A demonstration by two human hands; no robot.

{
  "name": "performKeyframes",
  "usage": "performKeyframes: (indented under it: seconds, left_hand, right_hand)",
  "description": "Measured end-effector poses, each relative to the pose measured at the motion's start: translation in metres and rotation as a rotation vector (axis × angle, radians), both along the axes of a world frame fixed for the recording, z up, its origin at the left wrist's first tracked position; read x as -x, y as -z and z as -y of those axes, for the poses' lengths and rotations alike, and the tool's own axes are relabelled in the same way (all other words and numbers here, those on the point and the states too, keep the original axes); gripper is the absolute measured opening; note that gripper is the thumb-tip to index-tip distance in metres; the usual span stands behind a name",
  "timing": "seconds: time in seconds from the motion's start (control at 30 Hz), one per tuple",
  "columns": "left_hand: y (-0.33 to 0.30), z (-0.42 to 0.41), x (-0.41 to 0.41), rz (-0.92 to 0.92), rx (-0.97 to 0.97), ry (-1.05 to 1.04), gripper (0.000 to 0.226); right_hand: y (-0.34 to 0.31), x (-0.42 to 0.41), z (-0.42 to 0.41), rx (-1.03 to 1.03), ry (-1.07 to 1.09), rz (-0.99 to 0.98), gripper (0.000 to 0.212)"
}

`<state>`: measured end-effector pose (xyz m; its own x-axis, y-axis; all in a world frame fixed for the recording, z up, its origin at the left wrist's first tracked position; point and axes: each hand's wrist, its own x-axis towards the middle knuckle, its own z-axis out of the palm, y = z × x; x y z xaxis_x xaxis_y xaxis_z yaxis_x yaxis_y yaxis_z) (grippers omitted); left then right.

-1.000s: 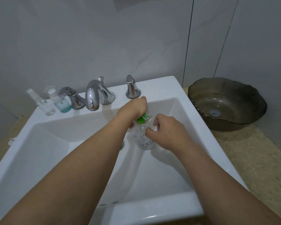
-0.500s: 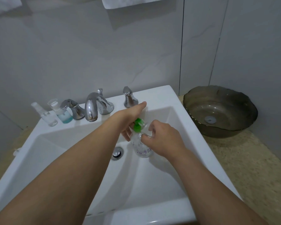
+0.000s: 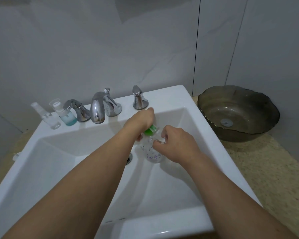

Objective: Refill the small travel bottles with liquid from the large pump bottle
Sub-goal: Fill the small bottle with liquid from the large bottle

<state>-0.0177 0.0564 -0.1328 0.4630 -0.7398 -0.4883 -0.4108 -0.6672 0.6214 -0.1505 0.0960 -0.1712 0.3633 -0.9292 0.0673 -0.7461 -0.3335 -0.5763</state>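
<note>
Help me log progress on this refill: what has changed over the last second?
Almost nothing. The left hand still grips the green pump top and the right hand still holds the clear pump bottle over the sink. Only the camera shifted. The two travel bottles by the faucet stayed put.

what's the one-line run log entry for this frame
left hand grips green pump | right hand holds clear bottle | over sink
</note>
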Motion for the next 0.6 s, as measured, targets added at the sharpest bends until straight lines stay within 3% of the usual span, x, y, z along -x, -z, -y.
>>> performKeyframes:
  seconds: [0.37,0.5,0.6]
  left_hand:
    - [-0.002,0.005,-0.008,0.034,-0.075,0.097,0.057]
    - [-0.014,0.005,-0.016,-0.119,-0.203,0.159,0.076]
    - [-0.017,0.006,-0.019,-0.137,-0.230,0.170,0.081]
  right_hand:
    - [0.000,-0.001,0.001,0.015,0.003,0.013,0.032]
    - [-0.003,-0.001,-0.001,0.038,0.011,0.055,0.035]
    - [-0.005,-0.002,-0.002,0.039,0.009,0.060,0.037]
